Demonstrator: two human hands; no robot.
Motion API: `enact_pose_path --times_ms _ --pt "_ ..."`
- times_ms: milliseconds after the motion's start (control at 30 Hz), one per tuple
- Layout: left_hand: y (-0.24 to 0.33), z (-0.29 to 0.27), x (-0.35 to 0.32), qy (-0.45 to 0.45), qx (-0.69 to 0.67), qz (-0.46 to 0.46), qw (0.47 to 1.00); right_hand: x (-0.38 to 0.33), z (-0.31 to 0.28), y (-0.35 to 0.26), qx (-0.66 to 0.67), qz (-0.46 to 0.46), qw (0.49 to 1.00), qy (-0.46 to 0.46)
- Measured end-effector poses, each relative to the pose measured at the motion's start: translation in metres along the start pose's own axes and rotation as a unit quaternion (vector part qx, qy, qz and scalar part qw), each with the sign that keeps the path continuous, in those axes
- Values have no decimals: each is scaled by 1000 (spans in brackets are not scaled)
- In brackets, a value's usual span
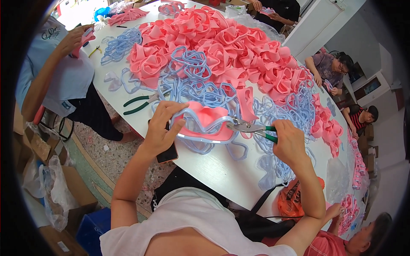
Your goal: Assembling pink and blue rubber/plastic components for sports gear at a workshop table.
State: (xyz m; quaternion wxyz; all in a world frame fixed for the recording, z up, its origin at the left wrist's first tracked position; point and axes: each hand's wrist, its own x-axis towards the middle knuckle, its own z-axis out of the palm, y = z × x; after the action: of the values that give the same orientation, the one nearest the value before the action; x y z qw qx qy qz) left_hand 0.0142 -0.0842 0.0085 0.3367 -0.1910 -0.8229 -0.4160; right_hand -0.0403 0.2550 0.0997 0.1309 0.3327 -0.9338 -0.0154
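Piece and pliers above the table [209,173], just inside its near edge. The piece [209,135], a pink skirt with a pale blue frame, is off the tabletop, between the two hands. The left hand [164,128] grasps its left end, fingers over the top and thumb against the front, probably to steady it against the tool. The right hand [289,143] is clenched round the green handles of the pliers [250,127], whose nose meets the piece's right end; whether the jaws bite cannot be told. Holding the piece raised presumably keeps it clear of the loose parts.

Pink skirts [213,42] are heaped toward the far edge, with blue frames [188,64] on the near side of the heap, perhaps so that both kinds lie within reach. Spare pliers [143,103] lie by the left edge, and a phone [167,153] at the near edge, below the left wrist.

Writing: dark script marks the chest of a co-worker's pale shirt [51,32]; an orange bag [290,200] at the near edge bears dark, creased print. A carton's white label [63,246] is too small to read.
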Motion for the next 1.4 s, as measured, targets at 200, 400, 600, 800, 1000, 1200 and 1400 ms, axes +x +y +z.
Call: enact_pose_path --times_ms 200,400,600,800,1000,1200,1400 --pt "2 0 -1 23 -78 -39 996 -3 -6 3 33 12 999 -39" --pt "6 1 2 -3 -52 23 998 5 -32 -1 -3 -38 999 26" --pt "15 9 8 -13 -1 156 988 28 -50 -21 -179 -159 970 45" --pt "16 16 7 16 14 206 978 42 -67 -37 -263 -216 939 46" --pt "20 22 9 43 8 188 981 44 -74 -44 -383 -248 886 81" --pt "22 15 8 -59 6 86 995 40 -74 -56 -426 -239 872 29" --pt "14 17 12 -39 -59 94 993 34 -70 -55 -407 -217 884 73"
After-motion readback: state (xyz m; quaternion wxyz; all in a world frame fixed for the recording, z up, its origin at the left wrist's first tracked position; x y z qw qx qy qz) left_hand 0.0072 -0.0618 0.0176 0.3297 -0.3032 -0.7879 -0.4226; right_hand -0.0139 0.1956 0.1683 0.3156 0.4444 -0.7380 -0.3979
